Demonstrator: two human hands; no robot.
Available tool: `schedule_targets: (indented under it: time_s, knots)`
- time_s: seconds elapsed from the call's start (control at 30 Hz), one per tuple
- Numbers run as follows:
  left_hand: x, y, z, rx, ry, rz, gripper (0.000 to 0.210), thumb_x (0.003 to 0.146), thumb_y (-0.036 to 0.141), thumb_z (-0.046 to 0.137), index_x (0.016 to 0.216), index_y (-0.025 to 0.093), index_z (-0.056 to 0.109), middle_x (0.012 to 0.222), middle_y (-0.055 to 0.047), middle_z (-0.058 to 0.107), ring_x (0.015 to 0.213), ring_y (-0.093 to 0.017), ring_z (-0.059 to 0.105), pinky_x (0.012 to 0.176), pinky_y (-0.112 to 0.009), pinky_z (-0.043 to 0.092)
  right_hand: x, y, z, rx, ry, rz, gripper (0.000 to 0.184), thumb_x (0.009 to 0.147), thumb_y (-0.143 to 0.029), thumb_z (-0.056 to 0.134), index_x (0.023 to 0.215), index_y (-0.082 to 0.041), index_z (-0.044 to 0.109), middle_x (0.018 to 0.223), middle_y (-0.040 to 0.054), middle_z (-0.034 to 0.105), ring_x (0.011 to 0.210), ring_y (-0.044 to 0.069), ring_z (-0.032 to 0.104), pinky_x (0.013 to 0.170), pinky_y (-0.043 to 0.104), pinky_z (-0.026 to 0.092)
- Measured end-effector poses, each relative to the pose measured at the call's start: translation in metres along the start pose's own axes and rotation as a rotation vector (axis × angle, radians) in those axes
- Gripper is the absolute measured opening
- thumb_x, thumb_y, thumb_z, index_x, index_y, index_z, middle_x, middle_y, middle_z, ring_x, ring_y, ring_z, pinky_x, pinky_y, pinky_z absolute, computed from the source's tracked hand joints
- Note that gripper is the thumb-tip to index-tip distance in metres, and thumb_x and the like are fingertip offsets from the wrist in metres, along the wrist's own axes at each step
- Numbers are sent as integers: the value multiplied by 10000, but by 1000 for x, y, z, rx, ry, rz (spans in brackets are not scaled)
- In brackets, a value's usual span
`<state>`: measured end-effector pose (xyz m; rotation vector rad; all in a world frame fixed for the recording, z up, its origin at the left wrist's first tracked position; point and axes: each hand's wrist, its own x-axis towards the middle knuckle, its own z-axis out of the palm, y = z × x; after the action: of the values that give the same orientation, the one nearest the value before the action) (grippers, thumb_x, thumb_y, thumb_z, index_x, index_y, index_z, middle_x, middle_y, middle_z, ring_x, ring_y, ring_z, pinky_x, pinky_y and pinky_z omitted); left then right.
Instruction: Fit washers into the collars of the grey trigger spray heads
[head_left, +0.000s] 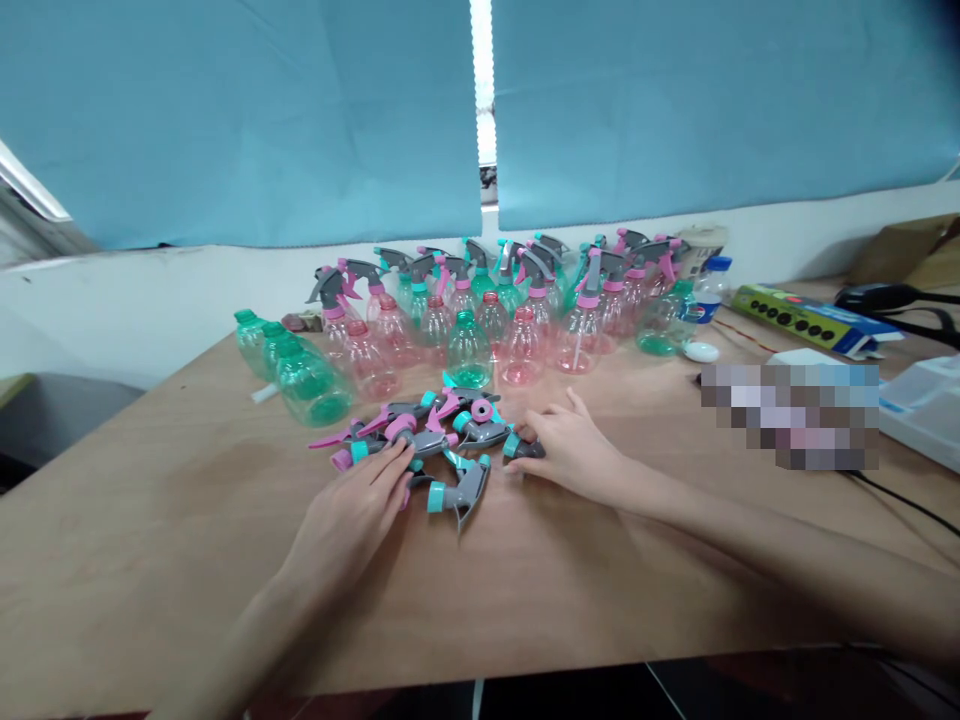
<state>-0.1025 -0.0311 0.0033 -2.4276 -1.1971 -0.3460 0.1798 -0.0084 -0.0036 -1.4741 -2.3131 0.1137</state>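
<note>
A pile of loose trigger spray heads (463,498), grey with pink or teal parts, lies mid-table between my hands. My left hand (352,510) rests on the pile's left side, fingers stretched out and touching a grey-and-pink spray head (426,443). On the right side of the pile, my right hand (574,452) has its thumb and fingers closed round a grey spray head with a teal collar (513,446). Just behind the pile stand open-topped bottles, among them a clear green bottle (469,352) and a clear pink bottle (523,350).
Rows of bottles with spray heads fitted (589,320) stand along the wall. Several green bottles (311,385) are grouped at the left. To the right are a blue-capped bottle (711,290), a white oval object (701,352), a yellow-green box (802,318) and a black cable (911,503).
</note>
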Motion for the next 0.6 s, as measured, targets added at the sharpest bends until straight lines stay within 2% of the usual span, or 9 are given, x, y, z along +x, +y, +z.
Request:
schedule_targets:
  time_s: [0.1,0.2,0.3,0.4,0.47,0.6]
  knots:
    - [-2,2,1,-75,46,-24,397,967,304,289,1157,151,602,1216,-105,637,1075,-262,622,884,-425,534,2,-2,2,10,4,15,269,689,-354,749,826,-183,592,789,35,697,937,302,615,1024,676,161]
    - [1,4,-2,-157,91,-58,348,951,314,358,1167,166,586,1175,-102,652,1058,-270,620,884,-459,526,3,-3,3,48,5,-11,273,678,-262,751,905,-212,607,758,-17,691,942,264,612,1044,658,128]
    - [6,9,-7,-219,163,-64,293,929,282,426,1149,175,587,1160,-114,639,1051,-276,611,880,-469,519,-2,-1,0,158,30,-64,247,701,-263,733,916,-247,612,777,-40,691,942,235,610,1062,641,80]
    - [13,20,-15,-286,226,-52,230,923,251,446,1072,191,611,1075,-99,647,997,-252,622,856,-432,527,-10,4,-7,266,85,-104,226,747,-294,688,954,-258,605,887,-25,704,940,224,619,1078,619,63]
    - [20,33,-20,-369,224,-53,211,928,251,444,1042,201,614,1007,-69,651,937,-220,634,819,-381,538,-17,9,-13,318,125,-109,228,771,-287,657,989,-261,595,983,-17,703,969,217,621,1087,599,65]
    - [43,63,-23,-585,106,-93,187,924,234,454,1015,218,616,981,-29,639,869,-172,631,782,-307,529,-30,21,-20,366,181,-100,238,793,-240,615,1028,-265,586,1033,-17,701,998,199,625,1086,559,107]
